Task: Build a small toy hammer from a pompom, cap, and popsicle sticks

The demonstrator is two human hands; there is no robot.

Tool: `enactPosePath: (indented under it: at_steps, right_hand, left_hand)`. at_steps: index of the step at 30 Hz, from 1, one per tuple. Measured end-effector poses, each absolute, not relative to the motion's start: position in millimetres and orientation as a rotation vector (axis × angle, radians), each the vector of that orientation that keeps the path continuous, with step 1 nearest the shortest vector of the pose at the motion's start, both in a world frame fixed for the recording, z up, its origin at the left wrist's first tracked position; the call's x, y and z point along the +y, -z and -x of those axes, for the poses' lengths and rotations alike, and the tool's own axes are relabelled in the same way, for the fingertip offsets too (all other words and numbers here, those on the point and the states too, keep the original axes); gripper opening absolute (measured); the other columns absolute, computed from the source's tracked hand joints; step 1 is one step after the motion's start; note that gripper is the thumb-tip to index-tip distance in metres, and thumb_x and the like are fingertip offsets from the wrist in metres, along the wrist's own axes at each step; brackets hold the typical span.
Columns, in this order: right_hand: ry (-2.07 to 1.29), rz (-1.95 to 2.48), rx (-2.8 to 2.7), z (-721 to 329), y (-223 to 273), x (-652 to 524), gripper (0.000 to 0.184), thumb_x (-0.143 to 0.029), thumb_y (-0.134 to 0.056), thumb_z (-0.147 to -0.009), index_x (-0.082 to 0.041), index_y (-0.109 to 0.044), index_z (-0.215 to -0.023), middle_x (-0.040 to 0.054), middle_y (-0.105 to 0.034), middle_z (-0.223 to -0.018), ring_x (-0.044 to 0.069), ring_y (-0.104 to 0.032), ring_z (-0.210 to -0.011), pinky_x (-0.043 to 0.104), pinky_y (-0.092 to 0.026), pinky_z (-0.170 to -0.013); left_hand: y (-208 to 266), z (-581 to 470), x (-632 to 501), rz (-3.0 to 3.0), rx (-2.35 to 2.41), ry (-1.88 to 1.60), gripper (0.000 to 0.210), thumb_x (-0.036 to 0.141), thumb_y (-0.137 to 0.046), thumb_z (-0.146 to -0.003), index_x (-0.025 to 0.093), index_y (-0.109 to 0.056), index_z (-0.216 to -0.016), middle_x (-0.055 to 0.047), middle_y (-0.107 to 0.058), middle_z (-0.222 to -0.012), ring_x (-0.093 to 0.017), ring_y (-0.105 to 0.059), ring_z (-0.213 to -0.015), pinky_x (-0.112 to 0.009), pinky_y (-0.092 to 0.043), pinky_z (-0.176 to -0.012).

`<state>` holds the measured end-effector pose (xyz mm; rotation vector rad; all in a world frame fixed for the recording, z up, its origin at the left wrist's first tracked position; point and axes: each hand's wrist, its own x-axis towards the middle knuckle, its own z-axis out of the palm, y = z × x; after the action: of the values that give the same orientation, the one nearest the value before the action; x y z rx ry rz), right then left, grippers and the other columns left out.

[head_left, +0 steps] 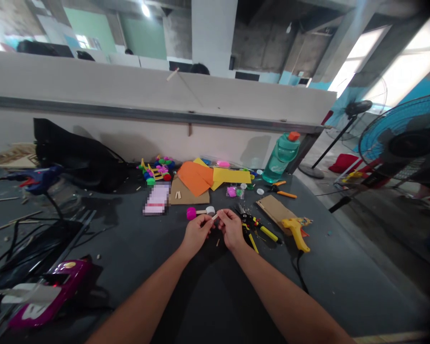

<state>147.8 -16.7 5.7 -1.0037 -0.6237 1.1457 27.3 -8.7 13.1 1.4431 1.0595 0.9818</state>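
A green bottle (278, 162) stands right of, perhaps, a black bag (69, 155).

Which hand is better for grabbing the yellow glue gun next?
Probably the right hand: the yellow glue gun lies on its side, past the yellow-handled pliers. The left hand is farther away. Both hands pinch a small wooden stick, so the right would need to let go first.

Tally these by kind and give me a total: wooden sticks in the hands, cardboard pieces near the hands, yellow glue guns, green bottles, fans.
Wooden stick, held between the left hand and right hand: 1
Cardboard pieces: 2
Yellow glue gun: 1
Green bottle: 1
Fans: 2
Total: 7
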Motion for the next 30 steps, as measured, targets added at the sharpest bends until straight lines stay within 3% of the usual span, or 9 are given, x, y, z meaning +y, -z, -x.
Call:
enactPosePath:
  at_steps: [19,30]
  right_hand:
    - [-1.049,1.060,-0.726,-141.1,-7.3,-11.4,0.023,-0.038,-0.069,-0.067,-0.017,-0.062,-0.072,-0.0052,-0.051,-0.056,0.006,-0.037,-0.042,0.019,-0.026,-0.040]
    - [-1.040,1.096,-0.736,-141.5,-8.2,-12.4,0.023,-0.039,-0.069,-0.066,-0.018,-0.060,-0.070,-0.0067,-0.047,-0.051,0.006,-0.036,-0.041,0.020,-0.026,-0.041]
  left_hand:
    - [-15.3,-27.2,-4.9,-1.301,1.102,-1.058,0.016,0.030,-0.057,-0.073,0.015,-0.061,-0.078,0.001,-0.059,-0.063,-0.009,-0.049,-0.048,-0.018,-0.040,-0.041]
    - [-19.1,-26.5,-5.9,-1.285,1.128,-1.034,0.022,0.036,-0.059,-0.071,0.014,-0.063,-0.072,0.001,-0.060,-0.059,-0.008,-0.047,-0.043,-0.018,-0.037,-0.040]
